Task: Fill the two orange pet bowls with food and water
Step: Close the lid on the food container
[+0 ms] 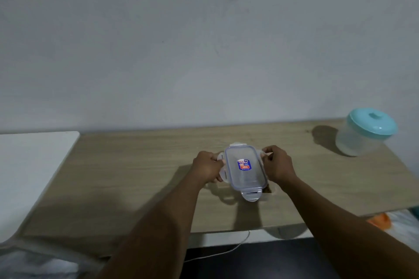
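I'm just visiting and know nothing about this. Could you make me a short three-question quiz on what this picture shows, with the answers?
1. True or false: the clear box still has its lid on.
2. What colour is the lid of the round tub at the far right of the table?
A. orange
B. teal
C. black
3. Fill in: the left hand and right hand hold the box by its side ____.

Key
1. True; the lid lies on the box, its near flap out flat.
2. B.
3. Flaps, one hand at each long side.
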Tool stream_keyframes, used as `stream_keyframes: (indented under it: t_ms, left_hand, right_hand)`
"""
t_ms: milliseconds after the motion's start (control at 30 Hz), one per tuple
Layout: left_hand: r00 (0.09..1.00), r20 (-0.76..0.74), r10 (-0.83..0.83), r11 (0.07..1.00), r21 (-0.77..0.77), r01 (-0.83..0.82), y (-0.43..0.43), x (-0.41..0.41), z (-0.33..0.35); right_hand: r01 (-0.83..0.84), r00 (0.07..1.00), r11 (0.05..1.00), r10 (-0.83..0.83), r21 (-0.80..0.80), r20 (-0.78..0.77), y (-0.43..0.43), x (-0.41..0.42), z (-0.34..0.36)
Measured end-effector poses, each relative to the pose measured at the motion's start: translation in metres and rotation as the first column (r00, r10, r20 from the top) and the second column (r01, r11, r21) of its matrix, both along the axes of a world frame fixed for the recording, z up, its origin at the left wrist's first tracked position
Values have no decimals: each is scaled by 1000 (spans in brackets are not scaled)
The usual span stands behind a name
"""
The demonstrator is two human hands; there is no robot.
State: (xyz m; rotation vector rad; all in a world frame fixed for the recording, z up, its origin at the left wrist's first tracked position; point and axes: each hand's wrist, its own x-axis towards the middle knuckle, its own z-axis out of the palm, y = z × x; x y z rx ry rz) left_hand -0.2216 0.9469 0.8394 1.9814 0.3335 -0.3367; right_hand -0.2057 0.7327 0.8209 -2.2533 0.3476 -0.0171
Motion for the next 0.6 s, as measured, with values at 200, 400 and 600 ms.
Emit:
stream_keyframes:
  t_ms: [200,400,600]
  left_hand:
    - [999,-22,-30,999,31,31,-42,-2,-14]
    - [999,-33,12,997,77,-9,-47,-3,-25]
    - [994,-92,59,998,-8,-60,-47,-3,-34]
  right_hand:
    - [44,996,998,-47,-38,-72,-30,-15,-15]
    - [8,998,998,-12,-60,-65,-27,-16,-24]
    - [18,999,997,-21,-71,-49,-25,-18,-28]
